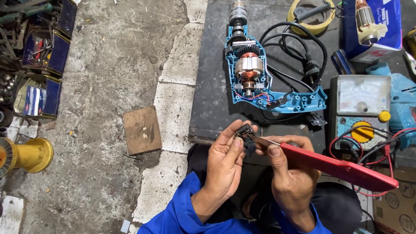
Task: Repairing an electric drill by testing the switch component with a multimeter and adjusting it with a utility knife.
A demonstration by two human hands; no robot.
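Concrete floor, blue box (381,32) top right (white label), left hand (225,162) pinching black switch (245,133)

Two hands (255,167), one opened drill (260,73), one multimeter (362,112)

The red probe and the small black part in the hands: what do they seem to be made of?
Red long-handled probe: probably matte plastic, uniformly coloured, with a thin shiny metal tip. Small black boxy part: likely moulded plastic, dull; some paler bits on it could be metal contacts, too small to confirm.
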